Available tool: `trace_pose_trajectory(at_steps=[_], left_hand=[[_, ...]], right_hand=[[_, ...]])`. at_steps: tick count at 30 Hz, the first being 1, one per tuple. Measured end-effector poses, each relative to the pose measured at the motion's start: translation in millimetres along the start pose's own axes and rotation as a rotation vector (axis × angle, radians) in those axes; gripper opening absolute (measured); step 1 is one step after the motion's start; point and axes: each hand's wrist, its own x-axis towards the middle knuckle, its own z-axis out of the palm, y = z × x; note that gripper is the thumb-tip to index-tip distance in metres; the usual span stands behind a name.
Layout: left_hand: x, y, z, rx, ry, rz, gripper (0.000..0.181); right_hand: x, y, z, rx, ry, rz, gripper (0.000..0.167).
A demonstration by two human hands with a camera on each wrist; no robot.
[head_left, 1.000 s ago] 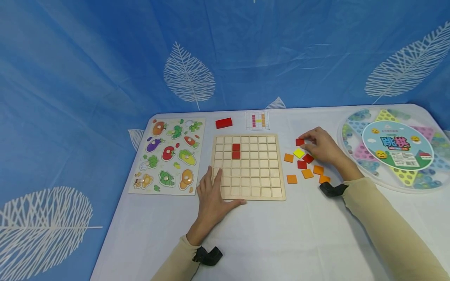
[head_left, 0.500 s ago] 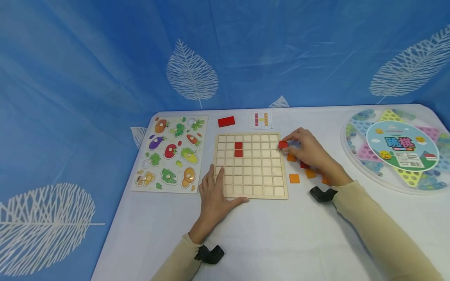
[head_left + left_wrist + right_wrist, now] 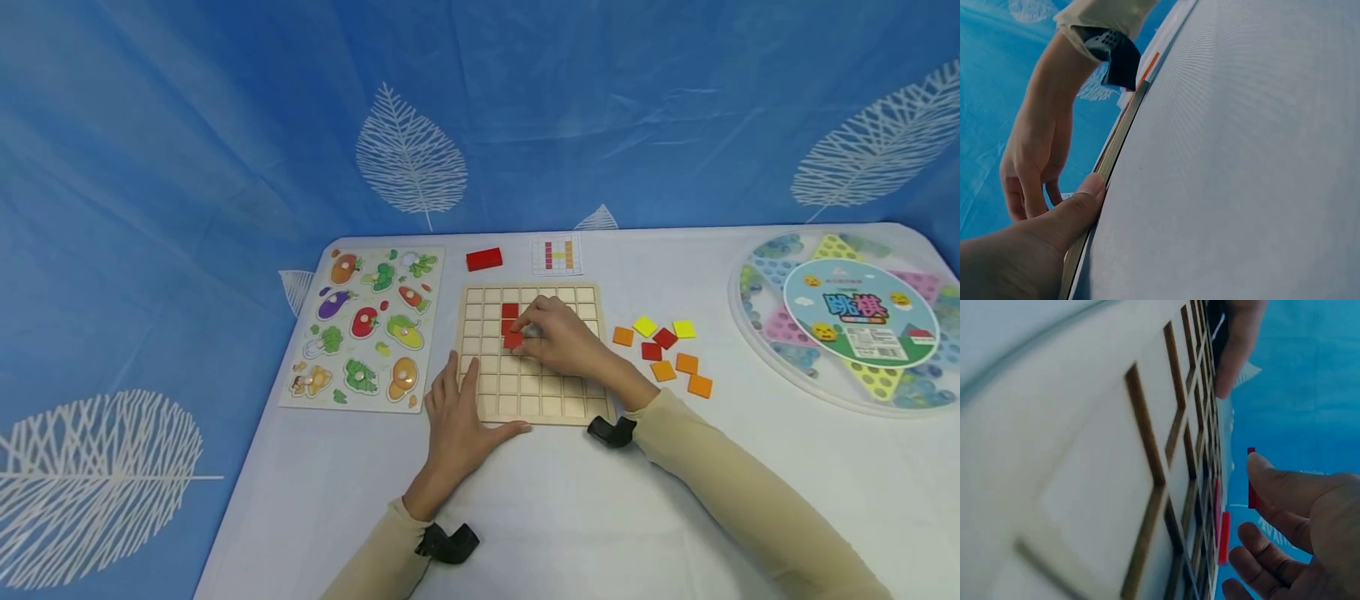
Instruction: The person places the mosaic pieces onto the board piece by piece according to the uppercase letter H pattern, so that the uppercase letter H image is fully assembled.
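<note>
Moving from loose tiles point(image 3: 652, 351), your right hand point(image 3: 561, 340) brought pinched red tile point(image 3: 513, 341) over wooden grid board point(image 3: 529, 406), apparently extending red column point(image 3: 510, 310); left hand point(image 3: 456, 429), fingers spread, touched board's edge.

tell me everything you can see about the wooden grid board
The grid board is pale, wooden-looking, thin and square, with ridges dividing it into square cells. It lies flat on the white table. Two red tiles sit in neighbouring cells, one column, left of centre. The left hand touches its left side and near edge; the right hand pinches another red tile above it, hiding some cells.
</note>
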Motion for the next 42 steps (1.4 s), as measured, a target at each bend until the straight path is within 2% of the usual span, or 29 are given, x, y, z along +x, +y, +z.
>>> trace_pose_trajectory(at_steps=[5, 14, 25, 33, 42], left_hand=[[-0.2, 0.5, 0.4, 0.008, -0.007, -0.001, 0.115], [0.0, 1.1, -1.1, 0.018, -0.018, -0.013, 0.115], [0.4, 0.9, -1.2, 0.007, -0.021, -0.013, 0.115], [0.4, 0.3, -0.9, 0.031, -0.008, 0.001, 0.114], [-0.4, 1.2, -1.8, 0.026, -0.014, -0.002, 0.114]], right_hand=[[4.0, -0.3, 7.1, -0.026, -0.004, 0.013, 0.03], [7.3, 4.4, 14.3, -0.088, -0.014, -0.009, 0.028], [5.0, 5.3, 17.9, -0.094, -0.004, 0.005, 0.027], [4.4, 5.0, 18.4, -0.093, -0.004, 0.006, 0.026], [2.1, 8.3, 18.9, -0.074, 0.001, -0.039, 0.026]])
